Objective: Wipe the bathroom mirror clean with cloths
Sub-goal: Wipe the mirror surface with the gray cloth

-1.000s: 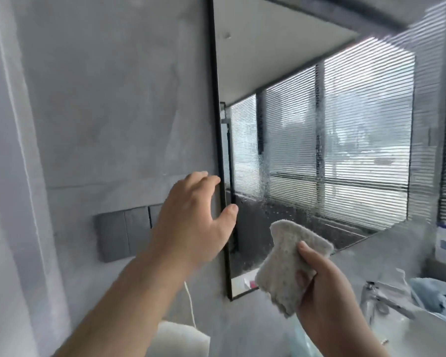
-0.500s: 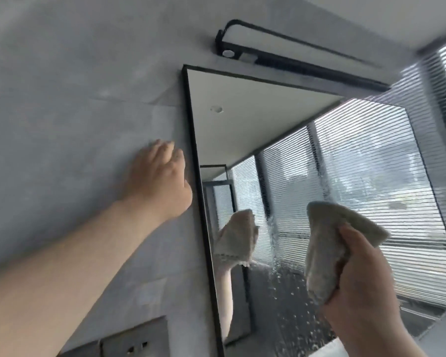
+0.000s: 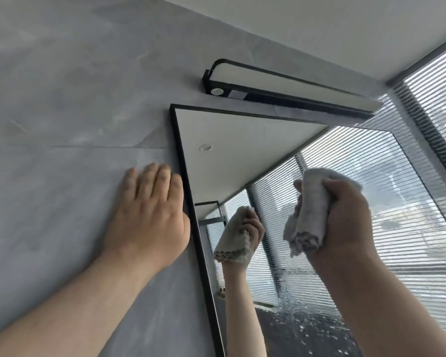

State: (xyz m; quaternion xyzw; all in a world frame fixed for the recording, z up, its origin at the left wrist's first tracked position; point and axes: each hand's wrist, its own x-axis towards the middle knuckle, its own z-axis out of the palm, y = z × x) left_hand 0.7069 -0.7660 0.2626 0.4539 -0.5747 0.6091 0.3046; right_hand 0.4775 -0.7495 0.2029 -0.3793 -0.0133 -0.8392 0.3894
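A black-framed mirror (image 3: pixel 242 140) hangs on the grey wall, and water droplets speckle its lower part. My right hand (image 3: pixel 345 222) grips a bunched pale cloth (image 3: pixel 309 217) held up in front of the glass near its middle. The hand and cloth show as a reflection in the mirror to the left. My left hand (image 3: pixel 150 217) rests flat on the wall with straight fingers, right beside the mirror's left frame edge.
A black bar lamp (image 3: pixel 281 91) is mounted on the wall just above the mirror. Window blinds (image 3: pixel 438 104) fill the right side. The grey tiled wall (image 3: pixel 62 112) stretches to the left.
The view has tilted upward from the mirror's bottom to its top. My left hand rose along the frame and now lies flat on the wall. My right hand lifted the cloth higher.
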